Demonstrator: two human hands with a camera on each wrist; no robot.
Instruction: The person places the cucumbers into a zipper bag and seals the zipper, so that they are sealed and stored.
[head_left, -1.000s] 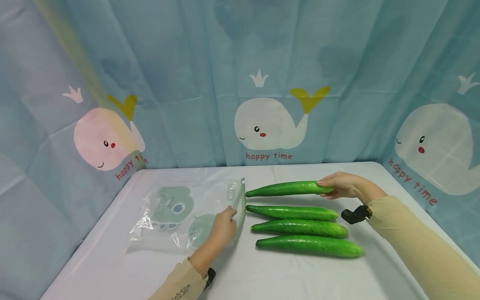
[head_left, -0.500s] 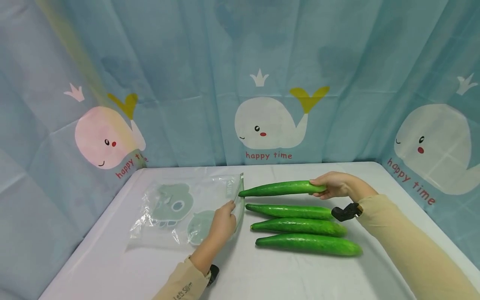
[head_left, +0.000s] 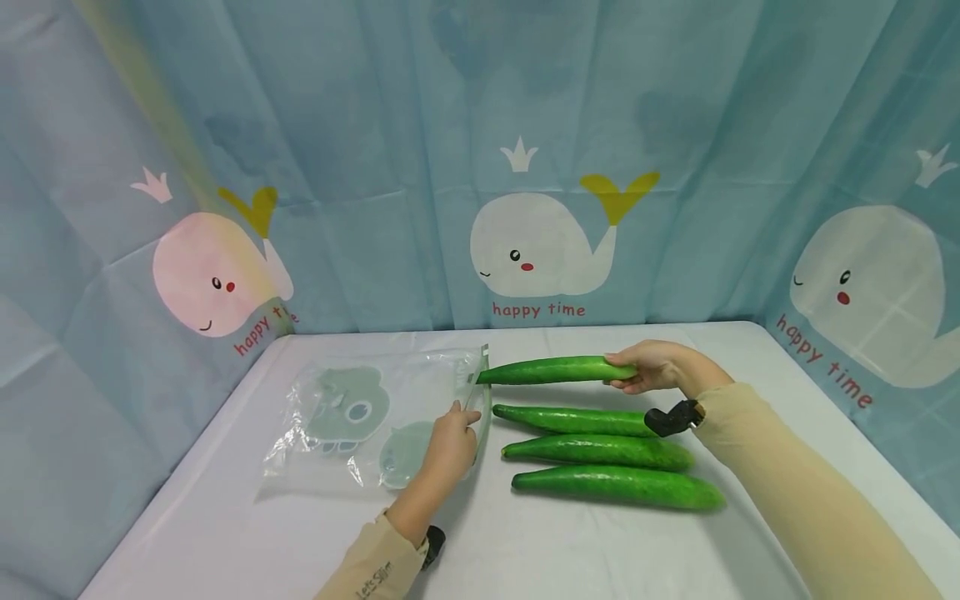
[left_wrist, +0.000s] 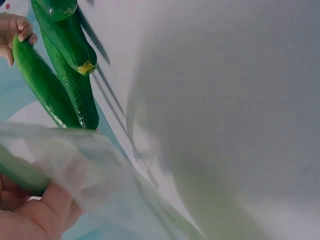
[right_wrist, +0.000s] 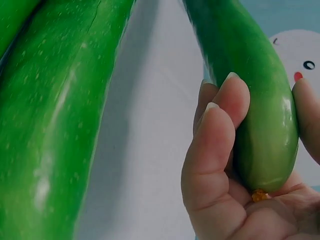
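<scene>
In the head view a clear zip bag (head_left: 315, 467) with green animal prints lies flat at the left, its mouth facing right. My left hand (head_left: 452, 442) pinches the bag's mouth edge; in the left wrist view the film partly veils the fingers (left_wrist: 55, 205). My right hand (head_left: 651, 367) grips the thick, pale end of a green cucumber (head_left: 551, 369), thumb on one side and fingers on the other in the right wrist view. The cucumber's narrow, dark tip is just inside the bag's mouth.
Three more cucumbers, the upper (head_left: 570, 419), the middle (head_left: 600, 451) and the lower (head_left: 618, 487), lie side by side on the white table (head_left: 570, 550). A blue whale-print curtain (head_left: 375, 250) stands behind the table and at its sides.
My right hand has moved left with the cucumber, whose tip has gone from beside the bag to inside its mouth. My left hand stays at the bag's edge.
</scene>
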